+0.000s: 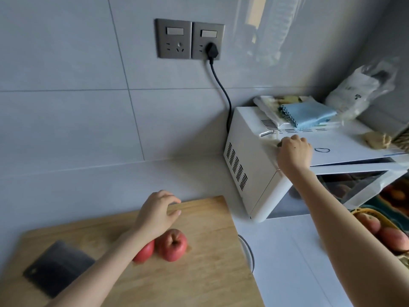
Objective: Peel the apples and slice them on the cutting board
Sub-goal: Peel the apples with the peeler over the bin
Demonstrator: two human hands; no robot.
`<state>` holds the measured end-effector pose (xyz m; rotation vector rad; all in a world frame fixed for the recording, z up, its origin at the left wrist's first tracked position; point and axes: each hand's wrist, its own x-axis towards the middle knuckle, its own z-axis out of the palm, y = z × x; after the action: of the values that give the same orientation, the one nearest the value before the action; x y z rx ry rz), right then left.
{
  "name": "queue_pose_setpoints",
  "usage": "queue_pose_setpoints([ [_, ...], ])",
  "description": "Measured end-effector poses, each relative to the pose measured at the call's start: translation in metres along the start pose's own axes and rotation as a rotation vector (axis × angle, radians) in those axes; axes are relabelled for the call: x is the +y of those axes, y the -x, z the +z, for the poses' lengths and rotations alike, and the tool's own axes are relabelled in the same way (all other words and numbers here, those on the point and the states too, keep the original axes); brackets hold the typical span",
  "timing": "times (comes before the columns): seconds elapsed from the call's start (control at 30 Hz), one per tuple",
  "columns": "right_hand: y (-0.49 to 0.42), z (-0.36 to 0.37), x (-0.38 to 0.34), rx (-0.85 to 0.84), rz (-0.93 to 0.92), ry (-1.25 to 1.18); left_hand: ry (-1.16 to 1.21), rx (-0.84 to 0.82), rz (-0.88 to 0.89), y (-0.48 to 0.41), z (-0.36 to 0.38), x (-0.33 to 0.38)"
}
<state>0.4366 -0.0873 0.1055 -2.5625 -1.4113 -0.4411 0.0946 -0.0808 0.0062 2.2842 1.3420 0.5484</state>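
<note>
Apples [171,244], round, red, on wooden board [210,273]

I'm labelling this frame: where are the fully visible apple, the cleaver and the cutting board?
apple [171,251]: head view, skin below its stem
cleaver [58,268]: head view, middle of blade
cutting board [210,273]: head view, bare wood

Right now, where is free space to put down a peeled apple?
Free: the right part of the cutting board, between the apples and its right edge, and the white counter between the board and the apple basket. Crowded: the board's left, where the cleaver lies, and the microwave top with cloth and bag.
</note>
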Motion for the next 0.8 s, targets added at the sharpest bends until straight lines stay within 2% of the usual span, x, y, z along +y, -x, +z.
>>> queue_pose_setpoints([
  [0.07,0.009,-0.003,-0.009,0.061,-0.037,-0.137,-0.001,-0.009,0.000,0.002,-0.003,-0.002],
  [0.17,0.046,-0.003,-0.041,0.099,-0.213,-0.374,-0.021,-0.025,-0.056,0.008,-0.008,-0.016],
  [0.23,0.078,0.001,-0.066,0.004,-0.337,-0.481,-0.033,-0.050,-0.123,0.014,-0.010,-0.027],
  [0.3,0.109,0.010,-0.089,-0.165,-0.371,-0.560,-0.068,-0.125,-0.214,0.023,-0.012,-0.040],
  [0.4,0.150,0.028,-0.117,-0.459,-0.274,-0.713,-0.114,-0.362,-0.378,0.037,-0.014,-0.060],
  [0.47,0.172,0.032,-0.128,-0.632,-0.159,-0.872,-0.093,-0.449,-0.469,0.046,-0.011,-0.072],
  [0.53,0.191,0.032,-0.135,-0.775,-0.046,-0.996,0.012,-0.449,-0.532,0.054,-0.003,-0.082],
  [0.6,0.204,0.029,-0.140,-0.850,0.032,-1.042,0.138,-0.398,-0.564,0.061,0.006,-0.088],
  [0.8,0.232,0.026,-0.149,-0.911,0.133,-1.086,0.272,-0.242,-0.481,0.068,0.022,-0.099],
])
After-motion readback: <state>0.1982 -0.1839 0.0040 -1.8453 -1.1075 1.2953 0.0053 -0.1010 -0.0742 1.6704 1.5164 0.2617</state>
